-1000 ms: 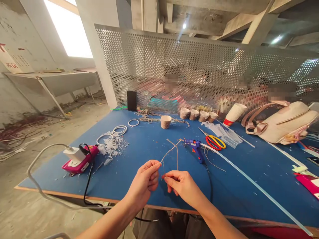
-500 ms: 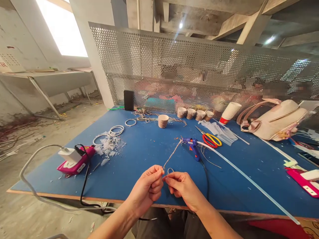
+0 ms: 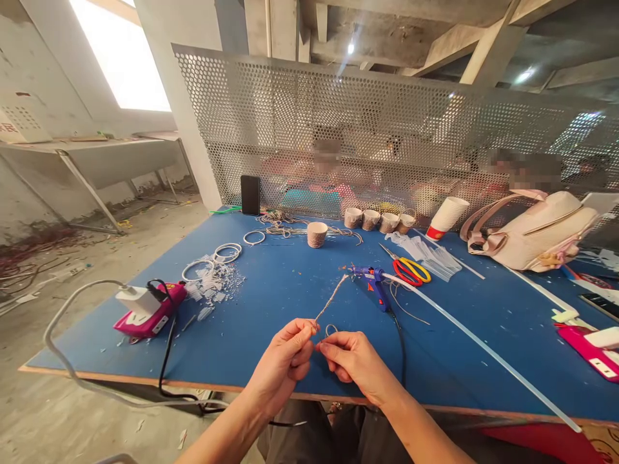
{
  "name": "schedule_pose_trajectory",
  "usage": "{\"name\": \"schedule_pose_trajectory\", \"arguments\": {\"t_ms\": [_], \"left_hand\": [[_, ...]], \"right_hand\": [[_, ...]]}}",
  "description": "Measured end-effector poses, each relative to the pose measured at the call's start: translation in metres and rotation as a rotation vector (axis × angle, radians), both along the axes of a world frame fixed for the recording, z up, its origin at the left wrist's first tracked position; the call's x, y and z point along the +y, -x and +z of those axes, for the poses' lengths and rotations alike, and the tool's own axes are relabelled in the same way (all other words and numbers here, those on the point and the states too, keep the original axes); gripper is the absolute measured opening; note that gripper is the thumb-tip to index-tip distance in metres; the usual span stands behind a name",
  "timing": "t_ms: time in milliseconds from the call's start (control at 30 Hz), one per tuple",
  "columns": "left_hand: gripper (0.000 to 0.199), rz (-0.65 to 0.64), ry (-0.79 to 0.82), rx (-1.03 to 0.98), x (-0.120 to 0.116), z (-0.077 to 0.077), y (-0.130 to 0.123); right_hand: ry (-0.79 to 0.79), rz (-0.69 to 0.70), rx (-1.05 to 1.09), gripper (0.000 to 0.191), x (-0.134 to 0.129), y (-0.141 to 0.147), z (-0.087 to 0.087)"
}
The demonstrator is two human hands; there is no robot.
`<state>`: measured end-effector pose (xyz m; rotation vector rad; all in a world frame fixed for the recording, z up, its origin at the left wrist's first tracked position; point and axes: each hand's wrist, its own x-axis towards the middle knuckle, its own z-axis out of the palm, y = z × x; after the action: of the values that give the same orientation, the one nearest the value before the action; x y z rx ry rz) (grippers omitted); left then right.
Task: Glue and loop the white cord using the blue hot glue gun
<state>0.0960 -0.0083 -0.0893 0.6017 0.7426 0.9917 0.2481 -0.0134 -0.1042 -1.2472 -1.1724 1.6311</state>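
Observation:
Between my fingertips I have a twisted length of thin brown cord (image 3: 331, 298), its free end pointing up toward the hot glue gun's nozzle. My left hand (image 3: 290, 353) is closed, pinching the cord between thumb and forefinger. Close beside it, my right hand (image 3: 355, 362) is also closed in a pinch on a thin part of the cord; a small loop shows just behind its fingers. The blue hot glue gun (image 3: 371, 283) lies on its side on the blue table (image 3: 271, 296), with a long clear glue stick (image 3: 483, 348) coming out of its back.
A cord-wrapped cup (image 3: 316, 236) stands mid-table; several more line the perforated metal screen (image 3: 290, 129). Scissors (image 3: 411, 270), plastic strips (image 3: 432, 258), stacked paper cups (image 3: 447, 218) and a bag (image 3: 536, 232) lie right. White rings (image 3: 227, 252), scraps and a pink power strip (image 3: 149, 316) are left.
The cord's free end has swung slightly down and left, leaving a gap from the glue gun's nozzle. Both hands stay nearly in place, still pinching.

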Motion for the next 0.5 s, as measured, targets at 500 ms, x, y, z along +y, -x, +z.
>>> {"name": "schedule_pose_trajectory", "arguments": {"t_ms": [500], "left_hand": [[0.032,0.077,-0.079,0.127,0.001,0.002,0.002]], "right_hand": [[-0.471,-0.16,-0.235,0.021,0.01,-0.026,0.007]]}}
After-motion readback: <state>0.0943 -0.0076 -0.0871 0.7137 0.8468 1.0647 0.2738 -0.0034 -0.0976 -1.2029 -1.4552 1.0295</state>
